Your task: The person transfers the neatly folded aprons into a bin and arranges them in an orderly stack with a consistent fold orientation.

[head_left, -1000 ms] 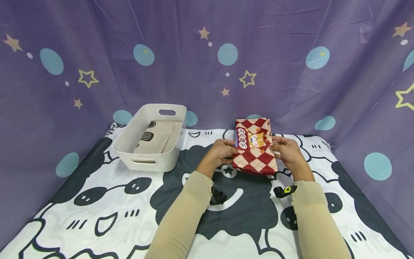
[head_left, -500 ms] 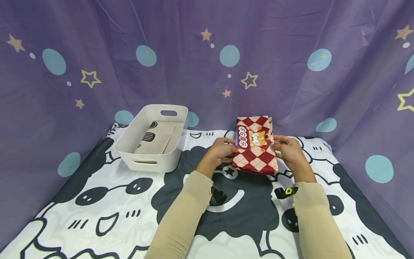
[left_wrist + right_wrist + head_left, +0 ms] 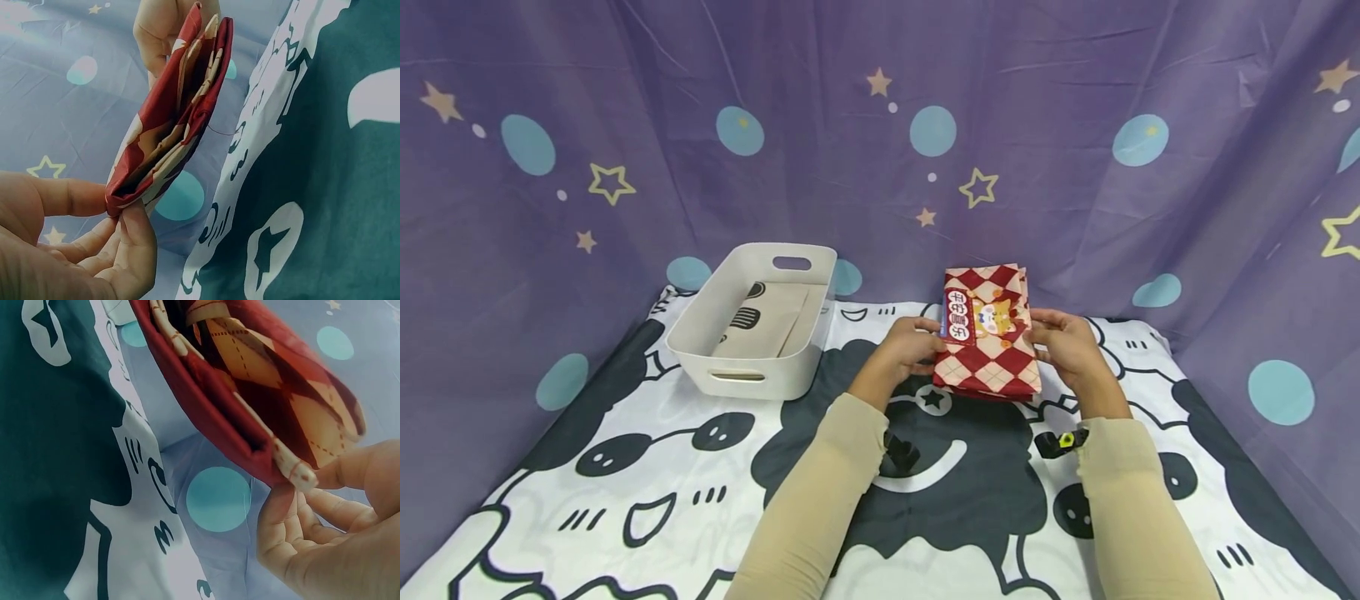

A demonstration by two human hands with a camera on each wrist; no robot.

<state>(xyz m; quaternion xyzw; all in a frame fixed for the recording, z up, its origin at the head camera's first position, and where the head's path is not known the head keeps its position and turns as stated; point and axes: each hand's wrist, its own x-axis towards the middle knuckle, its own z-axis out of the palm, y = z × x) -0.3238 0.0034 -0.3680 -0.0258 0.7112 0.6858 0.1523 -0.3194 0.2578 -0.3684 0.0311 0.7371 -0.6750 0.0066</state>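
A folded cloth (image 3: 992, 360) in red and cream checks, with a yellow dog and a label of white characters on its front, is held between both hands toward the back of the bed-like surface. My left hand (image 3: 908, 350) pinches its left edge; in the left wrist view the thumb and fingers of the left hand (image 3: 94, 250) grip a corner. On the other side, my right hand (image 3: 1066, 350) pinches the right edge, and the right wrist view has the right hand (image 3: 331, 519) at a lower corner. Several loose folded layers (image 3: 181, 131) show from the side.
A white plastic bin (image 3: 797, 375) with handle slots stands to the left, with a folded beige cloth (image 3: 775, 312) inside. Beneath lies a black-and-white cartoon sheet (image 3: 647, 467). A purple curtain (image 3: 835, 158) hangs close behind.
The folded cloth has shifted slightly up and to the left, both hands moving with it. Their pinch on its edges stays the same, and the bin has stayed put.
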